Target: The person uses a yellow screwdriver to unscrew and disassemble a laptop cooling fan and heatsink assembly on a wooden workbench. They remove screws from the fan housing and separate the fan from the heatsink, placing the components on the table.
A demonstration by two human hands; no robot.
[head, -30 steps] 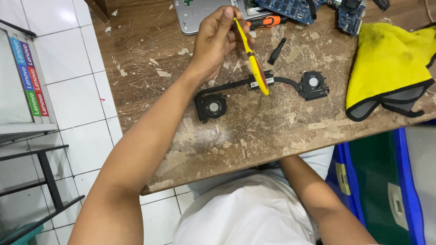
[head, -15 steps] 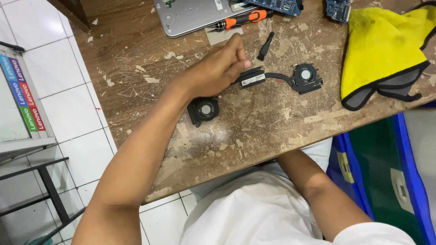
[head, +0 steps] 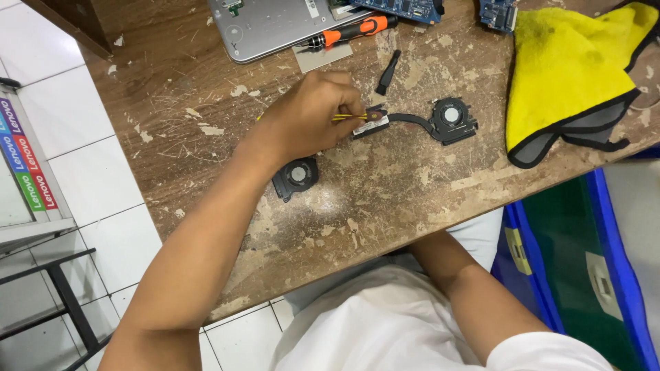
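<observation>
A worn wooden table, its brown surface scratched and flaking pale in patches, fills most of the view from above, with white floor tiles to the left. A bright yellow cloth with dark grey edging lies crumpled on the table's right side. At the top edge rests a silver laptop base cover, and beside it blue circuit boards are partly cut off by the frame. Off the table's right edge stands a blue and green bin. The person, in a white shirt, reaches the left arm diagonally across the table from the lower left. The left hand is near the table's centre, its fingers closed around a thin yellow tool whose tip touches the metal plate in the middle of a laptop cooling assembly. That assembly lies flat on the table: a dark heat pipe joins the plate to one round black fan on the right, while a second black fan shows just below the wrist. The right forearm runs down below the table edge, and the right hand is out of view. An orange and black screwdriver lies near the cover, and a small black pry tool lies just above the assembly.
</observation>
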